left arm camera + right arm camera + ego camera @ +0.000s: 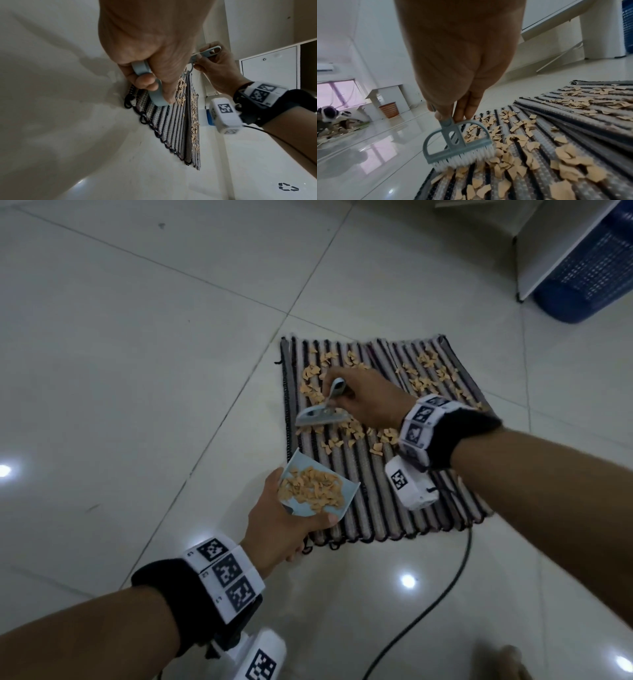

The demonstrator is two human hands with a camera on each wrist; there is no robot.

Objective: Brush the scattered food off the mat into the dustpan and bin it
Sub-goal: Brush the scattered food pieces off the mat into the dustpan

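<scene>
Tan scattered food pieces (346,419) lie over a striped woven mat (394,501) on the tiled floor (137,354), thickest from the mat's centre toward 12 o'clock and 2 o'clock; the strip nearest the person, toward 6 o'clock, is mostly bare. A small grey-blue hand brush (322,412) stands with its white bristles down on the mat among the pieces near the mat's 9 o'clock edge. The right hand (370,402) holds it, fingers wrapped round the flat handle, which sticks up past the knuckles.

At the mat's 7 o'clock corner the left hand (291,525) grips the handle of a pale blue dustpan (305,510), fingers curled round the loop as the left wrist view shows. The pan carries a heap of the same tan pieces, and its open lip points toward the brush, with a clear gap between them.

A black cable (442,590) runs over the floor at 5 o'clock of the mat. A blue mesh bin (596,268) stands well away at 2 o'clock, beside a white cabinet (561,241). Both wrists wear marker-printed bands.
</scene>
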